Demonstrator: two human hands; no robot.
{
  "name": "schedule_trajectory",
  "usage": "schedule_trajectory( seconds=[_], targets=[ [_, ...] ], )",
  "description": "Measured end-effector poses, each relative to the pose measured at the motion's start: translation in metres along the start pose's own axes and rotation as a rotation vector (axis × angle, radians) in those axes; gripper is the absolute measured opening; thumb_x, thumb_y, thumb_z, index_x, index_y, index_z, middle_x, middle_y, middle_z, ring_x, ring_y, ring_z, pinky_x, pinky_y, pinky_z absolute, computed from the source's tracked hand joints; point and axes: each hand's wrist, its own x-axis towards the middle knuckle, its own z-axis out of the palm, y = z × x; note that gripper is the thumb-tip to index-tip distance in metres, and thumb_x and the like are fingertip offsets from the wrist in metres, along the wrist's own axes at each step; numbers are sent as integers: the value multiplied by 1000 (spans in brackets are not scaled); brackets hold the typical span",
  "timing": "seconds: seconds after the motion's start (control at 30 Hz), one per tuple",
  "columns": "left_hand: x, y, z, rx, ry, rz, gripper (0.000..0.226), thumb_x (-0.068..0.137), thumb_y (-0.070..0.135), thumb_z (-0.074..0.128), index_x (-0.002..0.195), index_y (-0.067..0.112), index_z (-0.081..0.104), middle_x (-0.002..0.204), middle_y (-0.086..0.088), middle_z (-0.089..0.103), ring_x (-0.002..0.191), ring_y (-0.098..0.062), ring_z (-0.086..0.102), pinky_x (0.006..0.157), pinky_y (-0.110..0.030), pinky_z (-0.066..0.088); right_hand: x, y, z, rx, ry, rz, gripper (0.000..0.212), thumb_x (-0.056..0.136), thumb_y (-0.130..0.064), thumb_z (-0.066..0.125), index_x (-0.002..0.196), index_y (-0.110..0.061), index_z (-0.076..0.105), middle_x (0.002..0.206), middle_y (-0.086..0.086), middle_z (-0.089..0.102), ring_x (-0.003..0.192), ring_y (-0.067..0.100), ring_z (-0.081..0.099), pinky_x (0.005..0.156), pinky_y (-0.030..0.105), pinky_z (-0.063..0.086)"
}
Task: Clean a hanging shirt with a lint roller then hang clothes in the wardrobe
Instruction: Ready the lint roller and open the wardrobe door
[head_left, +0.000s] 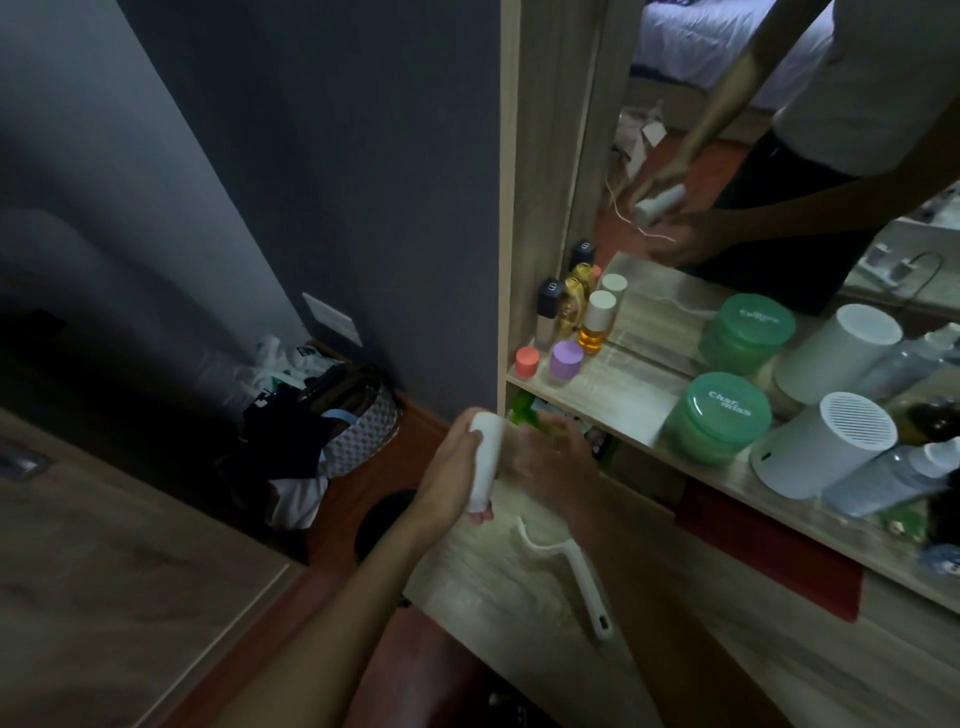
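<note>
My left hand (449, 470) grips a white lint roll (485, 462), held upright over the left end of a wooden dressing table (493, 587). My right hand (545, 462) is right beside the roll with fingers spread, blurred, touching or nearly touching its side. The white lint roller handle (569, 571), without its roll, lies flat on the table just below my hands. No shirt or wardrobe is in view. The mirror (727, 156) above reflects both hands and the roll.
A shelf (623, 400) under the mirror holds small bottles, a pink jar, a purple jar, a green tub (719, 415) and a white cylinder device (826, 449). A basket of clothes (332, 415) sits on the floor by the dark wall. A wooden panel fills the lower left.
</note>
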Motion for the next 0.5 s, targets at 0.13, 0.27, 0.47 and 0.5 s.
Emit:
schedule_trajectory(
  seconds=[0.13, 0.27, 0.47, 0.5],
  targets=[
    [19, -9, -5, -33, 111, -123, 22, 95, 35, 45, 113, 38, 59, 135, -17, 56, 114, -37, 58, 95, -46, 50, -2, 44, -31, -841, 608, 28, 51, 89, -45, 56, 120, -5, 52, 119, 19, 60, 108, 36, 59, 85, 36, 46],
    [11, -10, -10, -92, 40, -155, 32, 99, 41, 41, 126, 28, 53, 111, -15, 59, 75, -26, 62, 44, -35, 53, -9, 87, -50, -847, 504, 337, 63, 85, -45, 63, 126, -1, 45, 127, 24, 58, 116, 40, 58, 90, 43, 46],
    [12, -14, -8, -121, 8, -202, 36, 98, 50, 41, 130, 37, 48, 103, -10, 59, 75, -24, 63, 46, -37, 52, -13, 91, -47, -810, 328, 129, 29, 94, -18, 49, 122, -11, 54, 117, 16, 65, 110, 36, 61, 91, 41, 49],
    [11, -14, -8, -115, 2, -190, 38, 98, 50, 40, 132, 35, 48, 103, -11, 59, 77, -25, 63, 47, -38, 52, -17, 87, -43, -805, 299, -1, 27, 97, -24, 47, 118, -11, 58, 112, 13, 66, 107, 32, 63, 90, 39, 50]
  ],
)
